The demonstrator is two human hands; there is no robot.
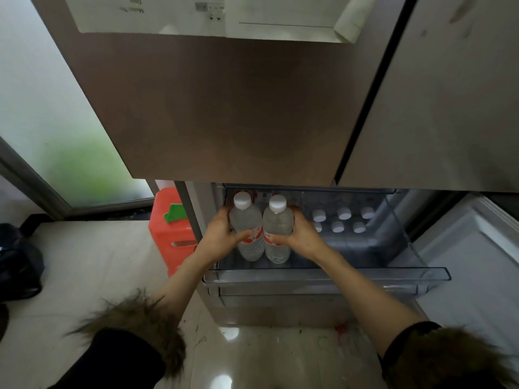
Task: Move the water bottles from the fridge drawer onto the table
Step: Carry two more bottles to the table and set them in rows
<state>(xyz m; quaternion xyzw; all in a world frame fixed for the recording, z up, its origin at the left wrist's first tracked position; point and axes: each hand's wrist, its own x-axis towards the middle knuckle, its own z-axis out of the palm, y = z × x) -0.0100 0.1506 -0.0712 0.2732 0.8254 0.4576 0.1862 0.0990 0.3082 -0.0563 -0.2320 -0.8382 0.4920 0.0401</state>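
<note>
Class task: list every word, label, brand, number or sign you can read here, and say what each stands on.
None can be read for certain.
Paper sheets on the fridge door: print upside down, too blurred.
Red bottle labels on the two held water bottles: too small.

A single head-worn, wide-angle view is given, aimed forward and steeply down from above the person's arms. The pulled-out fridge drawer is seen close below, in the lower middle of the frame. The closed fridge door fills the far upper part, and the floor is seen at near left. Straight edges are bent toward the borders.
</note>
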